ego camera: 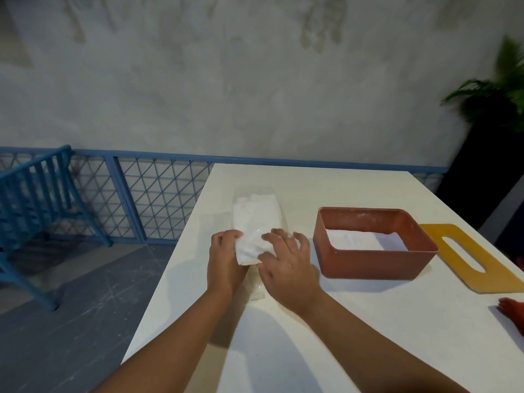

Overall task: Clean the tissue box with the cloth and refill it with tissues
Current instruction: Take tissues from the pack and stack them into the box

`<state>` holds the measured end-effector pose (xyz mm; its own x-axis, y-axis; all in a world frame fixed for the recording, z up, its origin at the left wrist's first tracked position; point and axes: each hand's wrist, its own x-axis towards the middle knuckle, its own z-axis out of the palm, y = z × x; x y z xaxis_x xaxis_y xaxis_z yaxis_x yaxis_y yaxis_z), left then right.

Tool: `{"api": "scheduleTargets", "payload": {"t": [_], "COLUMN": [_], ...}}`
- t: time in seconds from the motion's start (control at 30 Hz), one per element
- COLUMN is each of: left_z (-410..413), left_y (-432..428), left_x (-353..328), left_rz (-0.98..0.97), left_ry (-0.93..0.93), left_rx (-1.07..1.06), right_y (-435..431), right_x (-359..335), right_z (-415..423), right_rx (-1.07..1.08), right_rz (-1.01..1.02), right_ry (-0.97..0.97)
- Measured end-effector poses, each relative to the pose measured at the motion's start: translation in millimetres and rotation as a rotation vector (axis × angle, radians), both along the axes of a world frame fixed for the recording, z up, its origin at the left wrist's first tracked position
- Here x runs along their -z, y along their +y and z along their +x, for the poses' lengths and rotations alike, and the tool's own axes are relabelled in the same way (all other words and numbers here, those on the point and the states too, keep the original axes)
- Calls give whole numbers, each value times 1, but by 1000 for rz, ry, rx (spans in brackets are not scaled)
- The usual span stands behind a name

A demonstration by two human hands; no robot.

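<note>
Clear plastic wrap encloses a white tissue pack (256, 219), which lies lengthwise on the white counter (312, 350), left of the tissue box and apart from it. The left hand (226, 259) grips the pack's near end, fingers curled over the top of the tissues at the left edge. The right hand (286, 265) rests on the same near end from the right side, fingers spread and arched with the tips on the wrap. Whether it pinches the wrap cannot be told. The two hands sit just beside each other, with the pack's end between them.

The terracotta tissue box (368, 262) stands open-topped to the right of the right hand, with white tissues lying flat inside. Its yellow slotted lid (465, 256) lies flat on the counter just right of the box. A red cloth (513, 310) shows at the right edge, well apart from both hands.
</note>
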<state>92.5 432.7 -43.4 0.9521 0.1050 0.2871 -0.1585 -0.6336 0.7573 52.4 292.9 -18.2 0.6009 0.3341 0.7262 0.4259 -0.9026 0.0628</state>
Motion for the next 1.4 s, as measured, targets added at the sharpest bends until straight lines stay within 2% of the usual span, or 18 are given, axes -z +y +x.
{"api": "scheduleTargets", "payload": {"t": [0.13, 0.17, 0.3, 0.5, 0.73, 0.83, 0.93, 1.0, 1.17, 1.27, 1.33, 1.4], "left_z": [0, -1, -10, -16, -26, -45, -56, -54, -39, -32, -33, -34], "left_y": [3, 3, -1, -3, -8, -18, -26, -33, -40, -42, -47, -53], "left_x": [3, 2, 5, -3, -4, -9, -5, 6, 20, 14, 11, 8], "left_rz": [183, 308, 137, 117, 116, -21, 40, 62, -147, -12, -77, -38], "left_ry": [-71, -124, -149, -123, -245, -224, -152, -141, 30, -5, 5, 24], "left_rx": [32, -7, -26, -6, 27, 114, 164, 116, -92, -196, -191, -249], "right_y": [-1, -3, -5, 1, -14, -28, -48, -64, -91, -109, -123, -138], "right_x": [11, 11, 10, 3, -9, -9, -7, -6, 0, 0, 0, 0], "right_z": [-13, -12, -2, -17, -49, -51, -46, -48, -68, -78, -83, -87], "right_rx": [-13, 29, 147, 22, -61, -74, -105, -143, -235, -277, -313, -345], "right_rz": [-8, -36, -110, 37, 219, 298, 343, 328, 299, 354, 392, 443], "right_ry": [12, 51, 132, 38, -58, 23, 131, 181, 204, 216, 222, 222]}}
